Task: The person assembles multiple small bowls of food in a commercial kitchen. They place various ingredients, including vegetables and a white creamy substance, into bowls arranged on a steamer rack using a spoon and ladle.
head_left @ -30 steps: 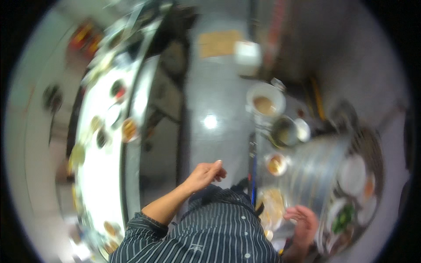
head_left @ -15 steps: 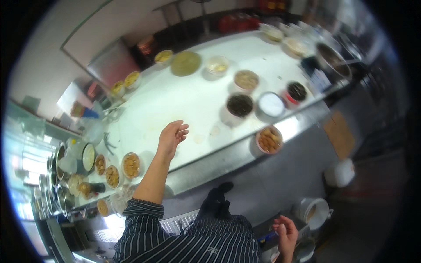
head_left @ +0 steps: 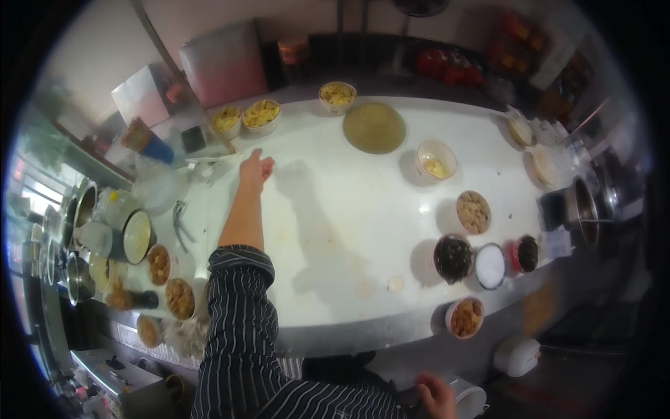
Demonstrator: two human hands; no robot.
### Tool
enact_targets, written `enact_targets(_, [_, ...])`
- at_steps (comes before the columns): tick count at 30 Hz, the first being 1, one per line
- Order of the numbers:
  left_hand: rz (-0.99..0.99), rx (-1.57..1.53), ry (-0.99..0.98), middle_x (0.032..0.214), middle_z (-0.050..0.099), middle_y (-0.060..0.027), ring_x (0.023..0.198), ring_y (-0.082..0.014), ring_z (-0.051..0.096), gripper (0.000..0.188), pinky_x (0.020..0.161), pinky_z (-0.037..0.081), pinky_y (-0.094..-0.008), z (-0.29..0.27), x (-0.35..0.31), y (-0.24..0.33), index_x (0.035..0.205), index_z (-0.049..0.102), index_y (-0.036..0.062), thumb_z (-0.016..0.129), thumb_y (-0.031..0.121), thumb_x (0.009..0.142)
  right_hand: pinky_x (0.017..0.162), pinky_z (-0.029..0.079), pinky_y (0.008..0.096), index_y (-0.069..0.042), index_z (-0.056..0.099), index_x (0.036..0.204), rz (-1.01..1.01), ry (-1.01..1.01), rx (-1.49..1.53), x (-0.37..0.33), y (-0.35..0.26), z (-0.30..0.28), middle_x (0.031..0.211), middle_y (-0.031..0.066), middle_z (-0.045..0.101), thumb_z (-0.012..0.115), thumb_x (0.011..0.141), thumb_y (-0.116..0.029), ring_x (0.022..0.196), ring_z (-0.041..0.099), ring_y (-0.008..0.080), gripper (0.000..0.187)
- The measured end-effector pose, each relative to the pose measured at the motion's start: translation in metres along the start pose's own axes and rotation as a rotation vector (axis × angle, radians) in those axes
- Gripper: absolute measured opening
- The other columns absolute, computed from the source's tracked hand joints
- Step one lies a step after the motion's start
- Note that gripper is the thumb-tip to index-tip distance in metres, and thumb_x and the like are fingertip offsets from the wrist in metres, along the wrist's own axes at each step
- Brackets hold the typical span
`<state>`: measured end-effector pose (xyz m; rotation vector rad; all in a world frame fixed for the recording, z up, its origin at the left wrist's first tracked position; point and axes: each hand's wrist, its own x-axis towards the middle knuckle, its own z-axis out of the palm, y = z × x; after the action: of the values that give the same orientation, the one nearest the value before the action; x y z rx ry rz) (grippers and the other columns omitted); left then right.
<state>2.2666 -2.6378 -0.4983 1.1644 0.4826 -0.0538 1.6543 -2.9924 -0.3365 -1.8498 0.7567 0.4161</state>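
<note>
Yellow-filled bowl [head_left: 262,116] beyond half-curled, empty left grip [head_left: 254,171]; twin bowl [head_left: 227,121] alongside; right grip [head_left: 436,397] half-curled, empty.

Tabletop [head_left: 377,223]: smooth, glossy; metal edge [head_left: 335,340]. Sleeve [head_left: 241,300]: matt cloth. Deep pot [head_left: 583,209]: shiny metal. Bag [head_left: 157,187]: thin, crinkled plastic. Yellow-filled bowls [head_left: 264,129]: smooth-walled.

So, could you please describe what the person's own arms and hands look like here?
The left arm wears a black fabric sleeve with thin pale stripes, ending in a wide striped cuff. The bare left hand and bare right hand show no gloves; the right sleeve isn't visible.
</note>
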Motion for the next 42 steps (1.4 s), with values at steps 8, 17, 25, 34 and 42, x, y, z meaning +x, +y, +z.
enact_targets(8, [-0.005,-0.045,-0.061,0.094,0.062,-0.0188,0.075,-0.0248,0.064,0.042,0.065,0.057,-0.0306,0.024,0.182,0.032,0.121,0.046,-0.0066,0.055,0.028,0.099,0.077,0.051,0.0280,0.001,0.060,0.126,0.212,-0.078,0.081,0.112,-0.095,0.026,0.105,0.0115,0.070,0.062,0.099,-0.020,0.094,0.065,0.0169,0.035])
enact_targets(17, [0.071,0.137,-0.306,0.110,0.061,-0.0175,0.085,-0.0250,0.066,0.039,0.075,0.059,-0.0343,0.045,0.177,0.069,0.129,0.043,-0.0058,0.049,0.015,0.097,0.082,0.054,0.0308,0.003,0.062,0.121,-0.089,-0.201,-0.151,0.211,-0.196,0.052,0.108,0.0138,0.070,0.060,0.098,-0.013,0.097,0.067,0.0193,0.028])
enact_targets(25, [-0.461,0.485,-1.019,0.113,0.069,-0.0152,0.091,-0.0214,0.072,0.050,0.076,0.062,-0.0326,0.089,0.006,0.076,0.131,0.052,-0.0031,0.060,0.017,0.086,0.090,0.055,0.0392,-0.007,0.022,0.155,-0.287,-0.355,0.640,0.316,-0.269,0.096,0.141,0.0160,0.051,0.064,0.094,-0.012,0.115,0.062,0.0270,0.074])
enact_targets(34, [-0.620,0.550,-1.480,0.115,0.066,-0.0186,0.098,-0.0226,0.068,0.050,0.081,0.058,-0.0360,0.118,-0.030,0.019,0.136,0.046,-0.0010,0.064,0.019,0.094,0.099,0.051,0.0403,-0.001,0.030,0.148,0.039,-0.366,1.101,0.267,-0.196,0.088,0.140,0.0155,0.052,0.075,0.081,-0.018,0.123,0.058,0.0276,0.083])
enact_targets(42, [-0.181,0.184,-0.397,0.099,0.064,-0.0163,0.075,-0.0223,0.063,0.045,0.071,0.056,-0.0331,0.221,0.258,0.014,0.122,0.053,-0.0027,0.061,0.033,0.096,0.105,0.046,0.0413,0.003,0.034,0.146,0.181,-0.201,1.147,0.234,-0.182,0.055,0.140,0.0189,0.053,0.076,0.072,-0.012,0.127,0.055,0.0300,0.087])
